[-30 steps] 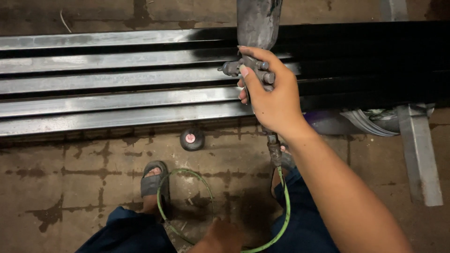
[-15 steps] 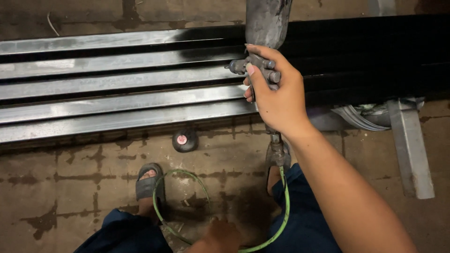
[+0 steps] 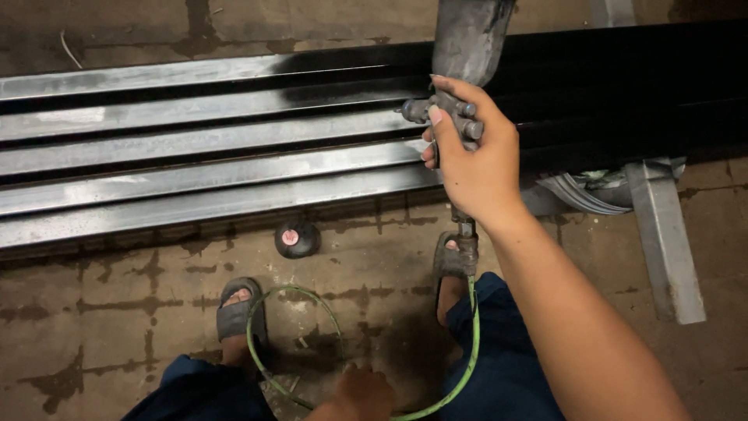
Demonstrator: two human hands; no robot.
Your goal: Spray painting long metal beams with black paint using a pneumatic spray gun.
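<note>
With the right hand (image 3: 475,156) clenched tight round the grimy grey metal spray gun (image 3: 460,86) over the long steel bars (image 3: 195,168) (half already black), and the left hand (image 3: 362,394) gripping the thin green air hose (image 3: 467,343) looped by the sandalled feet, a snagged loop could jerk the gun and streak the paint.

No packages, signs or screens before me. Only label-like thing: small pinkish round patch atop dark round cap (image 3: 297,238) on floor.
</note>
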